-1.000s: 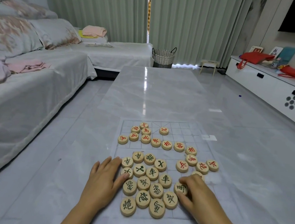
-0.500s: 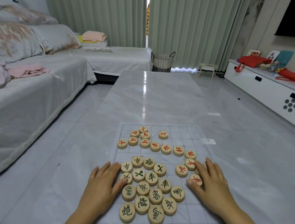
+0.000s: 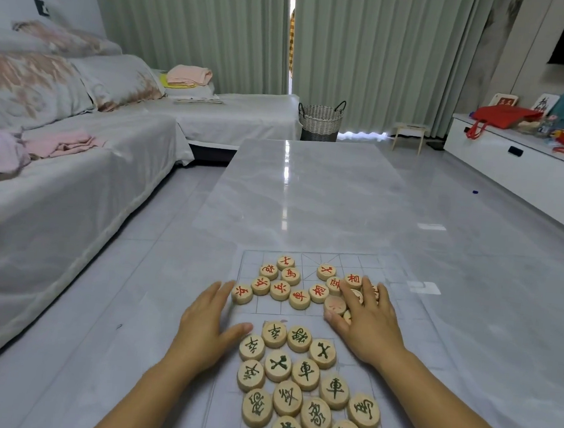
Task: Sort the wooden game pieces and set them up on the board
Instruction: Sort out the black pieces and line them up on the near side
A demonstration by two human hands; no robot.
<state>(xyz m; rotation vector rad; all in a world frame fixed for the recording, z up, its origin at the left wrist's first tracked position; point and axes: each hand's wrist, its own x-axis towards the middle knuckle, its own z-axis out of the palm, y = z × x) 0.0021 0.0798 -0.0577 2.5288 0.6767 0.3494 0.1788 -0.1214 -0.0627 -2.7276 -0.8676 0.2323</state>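
Observation:
A clear board sheet (image 3: pixel 400 282) with a faint grid lies on the grey marble table. Round wooden pieces with red characters (image 3: pixel 290 276) cluster on its far half. Pieces with dark green characters (image 3: pixel 306 373) are bunched on the near half. My left hand (image 3: pixel 204 326) lies flat at the board's left edge, fingertips beside a red piece (image 3: pixel 242 294). My right hand (image 3: pixel 365 320) rests with spread fingers on top of several red pieces at the right of the red cluster, partly hiding them.
The marble table (image 3: pixel 310 189) stretches far ahead. A covered sofa (image 3: pixel 72 175) with folded cloths runs along the left. A woven basket (image 3: pixel 321 121) stands by the curtains. A white cabinet (image 3: pixel 523 173) with red bags lines the right wall.
Both hands moved away from me, from the green pieces up to the red ones. The right hand pushed the right-side red pieces up and left, closer to the red cluster.

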